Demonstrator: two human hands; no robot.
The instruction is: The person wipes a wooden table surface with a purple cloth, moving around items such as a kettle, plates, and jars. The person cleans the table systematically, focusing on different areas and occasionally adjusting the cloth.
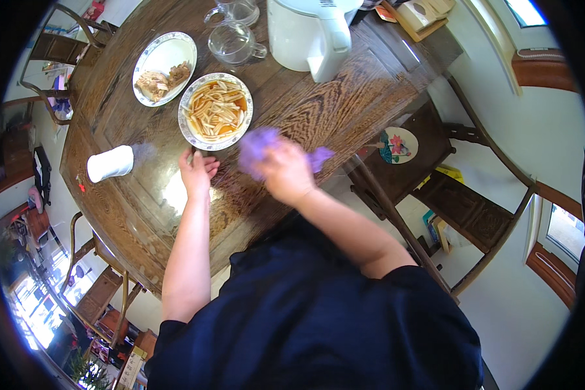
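Observation:
My right hand [286, 170] grips a crumpled purple cloth [258, 148] against the wooden table [302, 117]; both look blurred. Just left of the cloth is a patterned-rim bowl [185, 131] of pale sliced strips in brown liquid. At the near edge of this bowl is my left hand [198, 170], its fingers apart and nothing held in it. Whether its fingertips touch the rim, I cannot tell. Beyond the bowl, to the left, lies an oval white plate [158, 53] with lumps of brownish food [153, 85] on it.
A white paper roll [110, 164] lies on the table's left side. Two clear glass cups, the nearer one [231, 44] handled, stand at the back beside a large white pitcher [300, 39]. Wooden armchairs surround the table; the right one [414, 146] bears a flower-decorated round fan [399, 145].

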